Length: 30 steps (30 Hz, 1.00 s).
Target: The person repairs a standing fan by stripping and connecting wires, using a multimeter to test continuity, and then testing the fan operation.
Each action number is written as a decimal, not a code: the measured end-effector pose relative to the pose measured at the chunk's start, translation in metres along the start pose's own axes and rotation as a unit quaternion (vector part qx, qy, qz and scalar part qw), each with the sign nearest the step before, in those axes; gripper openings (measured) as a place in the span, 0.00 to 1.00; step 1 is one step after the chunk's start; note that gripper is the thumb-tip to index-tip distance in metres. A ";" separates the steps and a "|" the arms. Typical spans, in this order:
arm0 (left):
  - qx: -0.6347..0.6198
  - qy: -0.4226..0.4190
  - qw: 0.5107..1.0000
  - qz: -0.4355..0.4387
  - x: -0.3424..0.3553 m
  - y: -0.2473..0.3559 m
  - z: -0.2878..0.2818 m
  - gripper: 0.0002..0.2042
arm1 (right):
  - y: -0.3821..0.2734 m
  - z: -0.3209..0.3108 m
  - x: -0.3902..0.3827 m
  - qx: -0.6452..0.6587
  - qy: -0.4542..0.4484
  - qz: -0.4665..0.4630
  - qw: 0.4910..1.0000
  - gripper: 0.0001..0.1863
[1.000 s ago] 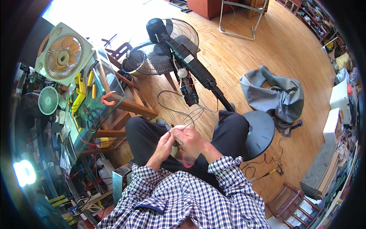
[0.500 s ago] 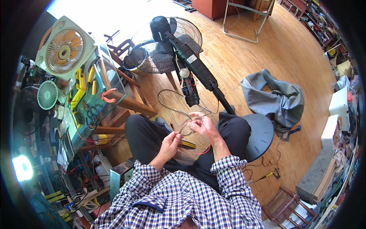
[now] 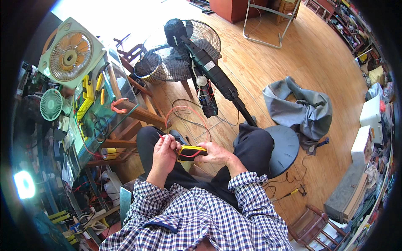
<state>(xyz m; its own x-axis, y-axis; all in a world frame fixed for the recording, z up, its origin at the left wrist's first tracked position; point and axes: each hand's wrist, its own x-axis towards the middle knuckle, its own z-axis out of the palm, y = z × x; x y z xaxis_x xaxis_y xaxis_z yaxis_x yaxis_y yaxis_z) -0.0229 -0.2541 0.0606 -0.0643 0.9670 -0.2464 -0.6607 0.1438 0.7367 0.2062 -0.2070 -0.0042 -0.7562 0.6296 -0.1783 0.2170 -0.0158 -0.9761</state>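
Over my lap, my right hand (image 3: 218, 155) grips a yellow-and-black multimeter (image 3: 194, 149), seen edge-on, so its face is hidden. A red lead (image 3: 191, 155) lies against its side. My left hand (image 3: 164, 154) is closed just left of the meter, with the red tip of a test probe (image 3: 161, 137) poking out above the fingers. A red wire (image 3: 184, 107) arches over the floor in front of my knees. Beyond stands a partly opened black pedestal fan (image 3: 209, 62), its loose wires and a white round part (image 3: 202, 80) hanging at the column.
At left, a glass-topped bench (image 3: 94, 125) carries pliers (image 3: 119, 105), yellow tools and a box fan (image 3: 70, 56). The fan's round base (image 3: 281, 148) is by my right knee. A grey cloth (image 3: 297, 104) and a small wooden stool (image 3: 312, 226) are on the right.
My right hand has let go of the wire loop and taken up the multimeter from my lap. My left hand has moved left and up. The red wire now arches out forward.
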 end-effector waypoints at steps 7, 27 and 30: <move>0.086 0.136 0.987 -0.018 0.004 0.007 -0.008 0.09 | -0.010 0.003 -0.002 0.155 -0.013 0.012 0.988 0.23; 0.222 -0.020 0.974 0.035 -0.028 -0.039 -0.015 0.20 | -0.005 0.036 0.012 0.274 0.070 -0.057 0.958 0.19; 0.227 -0.027 0.973 0.039 -0.031 -0.029 -0.013 0.20 | -0.015 0.038 0.008 0.286 0.042 -0.028 0.957 0.20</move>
<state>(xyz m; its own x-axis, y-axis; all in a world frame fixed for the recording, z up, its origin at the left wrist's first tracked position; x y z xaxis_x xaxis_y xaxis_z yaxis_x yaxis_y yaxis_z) -0.0118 -0.2909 0.0389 -0.0532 0.9866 -0.1546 -0.2561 0.1361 0.9570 0.1736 -0.2315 0.0039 -0.6991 0.7019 -0.1362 -0.2146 -0.3877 -0.8965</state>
